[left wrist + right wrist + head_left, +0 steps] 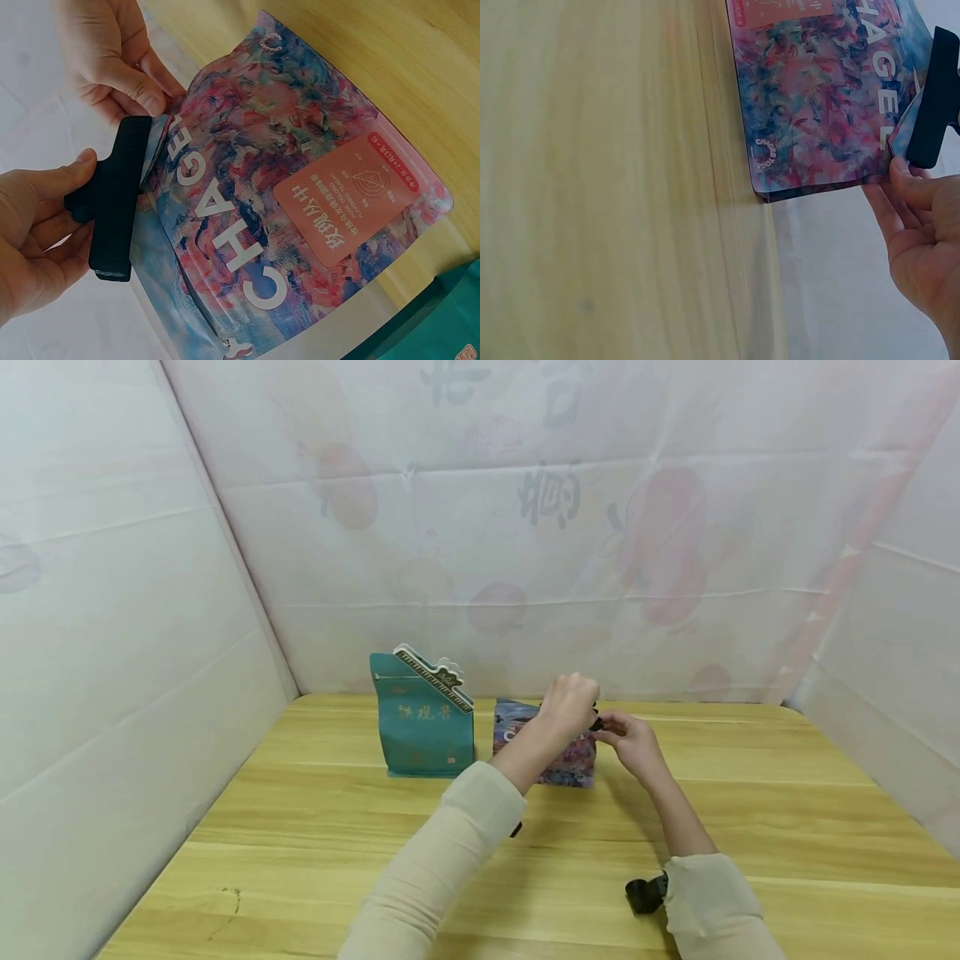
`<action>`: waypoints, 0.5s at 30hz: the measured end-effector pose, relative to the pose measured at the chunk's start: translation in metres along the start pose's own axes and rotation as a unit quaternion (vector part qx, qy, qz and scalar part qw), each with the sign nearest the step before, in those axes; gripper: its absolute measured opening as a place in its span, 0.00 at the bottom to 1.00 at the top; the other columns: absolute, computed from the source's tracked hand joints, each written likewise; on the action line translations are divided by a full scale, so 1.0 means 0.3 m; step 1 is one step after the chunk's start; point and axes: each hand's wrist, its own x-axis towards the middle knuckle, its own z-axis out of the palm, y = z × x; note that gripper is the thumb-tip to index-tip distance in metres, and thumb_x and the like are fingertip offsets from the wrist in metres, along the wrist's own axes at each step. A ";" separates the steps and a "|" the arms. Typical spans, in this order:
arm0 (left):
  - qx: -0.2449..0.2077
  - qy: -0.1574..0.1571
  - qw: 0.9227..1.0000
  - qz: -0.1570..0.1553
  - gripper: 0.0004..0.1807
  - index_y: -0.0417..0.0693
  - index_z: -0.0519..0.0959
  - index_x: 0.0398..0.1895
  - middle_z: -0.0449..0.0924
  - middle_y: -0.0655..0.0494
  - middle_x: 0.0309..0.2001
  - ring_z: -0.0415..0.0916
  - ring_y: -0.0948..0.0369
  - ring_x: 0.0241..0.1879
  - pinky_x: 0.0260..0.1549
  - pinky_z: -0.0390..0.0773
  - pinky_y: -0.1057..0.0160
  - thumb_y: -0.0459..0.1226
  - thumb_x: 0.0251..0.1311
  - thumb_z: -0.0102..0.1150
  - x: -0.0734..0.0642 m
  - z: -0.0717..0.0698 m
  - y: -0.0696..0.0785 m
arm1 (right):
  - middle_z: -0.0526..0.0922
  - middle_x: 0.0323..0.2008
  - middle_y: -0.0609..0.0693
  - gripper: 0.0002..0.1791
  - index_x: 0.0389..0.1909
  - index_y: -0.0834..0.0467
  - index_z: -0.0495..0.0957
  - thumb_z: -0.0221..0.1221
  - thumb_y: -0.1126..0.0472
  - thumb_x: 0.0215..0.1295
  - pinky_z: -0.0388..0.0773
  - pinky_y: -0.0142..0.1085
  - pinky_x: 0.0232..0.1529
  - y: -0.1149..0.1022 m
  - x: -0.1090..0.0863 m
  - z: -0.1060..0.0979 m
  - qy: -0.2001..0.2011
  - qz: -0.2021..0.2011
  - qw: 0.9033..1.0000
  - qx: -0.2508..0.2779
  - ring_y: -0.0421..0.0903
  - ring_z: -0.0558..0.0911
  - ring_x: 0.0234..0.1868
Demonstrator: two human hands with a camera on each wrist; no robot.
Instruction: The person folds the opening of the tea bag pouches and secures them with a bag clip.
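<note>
A tea bag with a pink and blue painted pattern (277, 165) and white lettering stands at the back of the table. My left hand (566, 706) grips the handle of a black bag clip (124, 202) between thumb and fingers. The clip's long bar lies across the folded top of the bag, near one corner. With thumb and fingertips my right hand (926, 225) pinches the bag's top corner, just beside the end of the bar. From the head view, my left hand and forearm hide much of the bag.
A teal bag (423, 735) stands upright to the left, with a decorated clip (435, 678) slanted across its top corner. The wooden table (315, 860) ends at a white cloth backdrop (375, 560). A black wrist camera (643, 895) sits by the right sleeve.
</note>
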 end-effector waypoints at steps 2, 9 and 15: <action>0.003 0.000 1.000 -0.001 0.04 0.51 0.84 0.30 0.77 0.60 0.24 0.72 0.66 0.22 0.19 0.67 0.73 0.40 0.56 0.63 0.000 -0.001 0.002 | 0.77 0.45 0.68 0.14 0.48 0.74 0.72 0.54 0.75 0.62 0.75 0.40 0.43 -0.001 -0.001 -0.001 0.001 0.000 1.000 0.002 0.59 0.77 0.46; 0.013 0.003 1.000 -0.001 0.04 0.51 0.83 0.29 0.76 0.60 0.24 0.73 0.66 0.23 0.20 0.69 0.73 0.40 0.57 0.62 -0.001 -0.002 0.003 | 0.78 0.44 0.68 0.14 0.49 0.74 0.73 0.54 0.74 0.62 0.73 0.49 0.45 -0.005 -0.002 -0.001 0.005 0.004 1.000 0.004 0.59 0.78 0.45; 0.016 0.001 1.000 -0.006 0.04 0.51 0.83 0.30 0.77 0.60 0.25 0.74 0.65 0.25 0.23 0.71 0.72 0.39 0.57 0.61 -0.002 -0.001 0.001 | 0.78 0.43 0.67 0.15 0.49 0.74 0.73 0.55 0.73 0.62 0.73 0.50 0.45 -0.007 -0.004 -0.002 0.008 0.009 1.000 -0.003 0.59 0.79 0.44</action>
